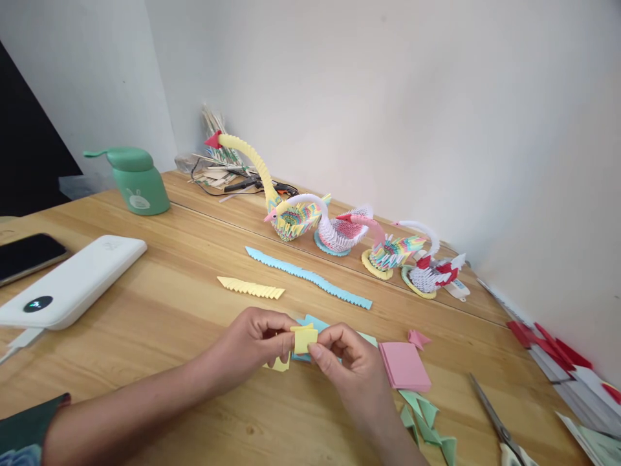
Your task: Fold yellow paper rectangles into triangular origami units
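Between my two hands is a small folded piece of yellow paper (305, 341). My left hand (259, 336) pinches its left edge, and my right hand (349, 359) grips the right side between thumb and finger. Just behind them lie blue paper sheets (317, 323), partly hidden by my hands. More yellow paper (279, 364) shows beneath my left hand. Beyond my hands lie a yellow chain of folded paper pieces (251, 287) and a longer blue chain (310, 277). To the right of my right hand is a stack of pink paper (405, 367).
Several folded paper swans (291, 220) line the back. Green folded pieces (427, 417), a pink folded piece (418, 338) and scissors (497, 417) lie on the right. A green bottle (139, 181), white power bank (82, 278) and phone (29, 257) occupy the left.
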`<state>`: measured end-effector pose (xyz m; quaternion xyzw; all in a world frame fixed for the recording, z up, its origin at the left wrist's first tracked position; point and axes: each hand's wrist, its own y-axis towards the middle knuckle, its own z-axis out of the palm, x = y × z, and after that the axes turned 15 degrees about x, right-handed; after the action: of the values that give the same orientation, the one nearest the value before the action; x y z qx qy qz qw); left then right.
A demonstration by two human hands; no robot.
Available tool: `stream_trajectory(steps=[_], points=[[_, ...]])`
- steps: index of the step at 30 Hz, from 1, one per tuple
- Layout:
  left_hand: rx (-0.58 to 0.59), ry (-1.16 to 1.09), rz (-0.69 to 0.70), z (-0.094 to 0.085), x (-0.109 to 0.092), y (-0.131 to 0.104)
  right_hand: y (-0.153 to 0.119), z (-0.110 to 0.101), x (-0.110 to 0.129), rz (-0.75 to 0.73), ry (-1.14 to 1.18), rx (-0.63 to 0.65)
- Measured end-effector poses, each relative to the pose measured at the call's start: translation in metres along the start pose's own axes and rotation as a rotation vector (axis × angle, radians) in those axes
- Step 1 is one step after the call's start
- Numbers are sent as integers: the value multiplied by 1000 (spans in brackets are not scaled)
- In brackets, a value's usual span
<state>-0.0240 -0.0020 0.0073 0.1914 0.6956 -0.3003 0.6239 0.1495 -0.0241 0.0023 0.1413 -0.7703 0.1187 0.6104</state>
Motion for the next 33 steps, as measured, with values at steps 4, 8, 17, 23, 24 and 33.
stream_trajectory(steps=[4,8,17,23,24,33], points=[[4,-5,-6,0,2,1,0,-1,0,-11,-41,-10],[19,8,11,-2,5,3,-1,-2,2,-21,-39,-3],[39,53,42,-1,5,2,0,0,3,24,43,26],[77,53,44,0,3,2,0,0,5,11,6,38],[88,55,44,0,3,2,-1,-1,5,3,-33,35],[168,-125,67,1,6,1,1,-3,0,43,76,3]])
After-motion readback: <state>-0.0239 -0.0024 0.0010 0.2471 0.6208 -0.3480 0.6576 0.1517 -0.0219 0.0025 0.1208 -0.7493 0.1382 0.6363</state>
